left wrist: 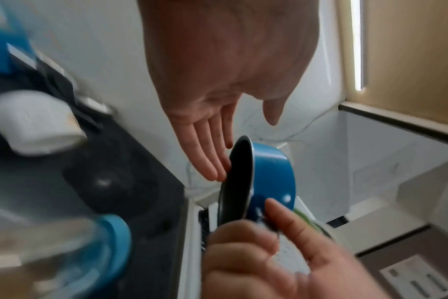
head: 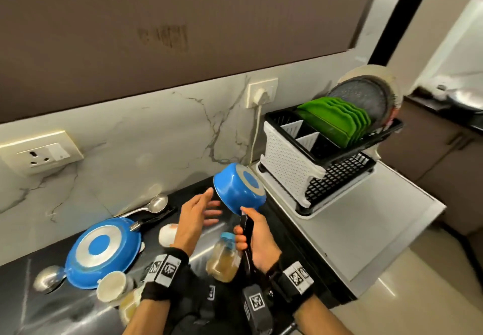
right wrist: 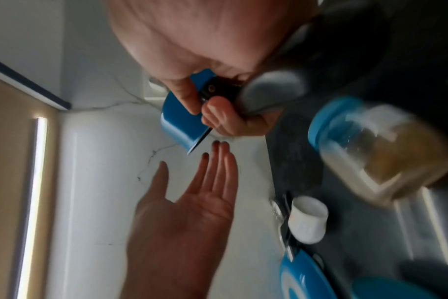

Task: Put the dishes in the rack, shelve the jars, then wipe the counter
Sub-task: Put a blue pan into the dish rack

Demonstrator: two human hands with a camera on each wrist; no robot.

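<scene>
My right hand (head: 252,235) grips the black handle of a small blue saucepan (head: 239,188), held tilted above the counter with its base facing the dish rack (head: 321,157). My left hand (head: 198,212) is beside the pan's rim, fingers straight, holding nothing. In the left wrist view the straight fingers (left wrist: 205,153) are next to the pan's dark rim (left wrist: 237,178). A blue-lidded jar (head: 224,256) stands below my hands. A larger blue pan (head: 104,248) lies upside down at the left, with white cups (head: 167,234) (head: 112,285) near it.
The rack holds green plates (head: 337,123) and a grey plate (head: 363,99). Ladles (head: 154,204) (head: 48,280) lie on the black counter (head: 39,308). Wall sockets (head: 41,152) (head: 261,93) sit on the marble backsplash. A light grey surface (head: 366,219) carries the rack.
</scene>
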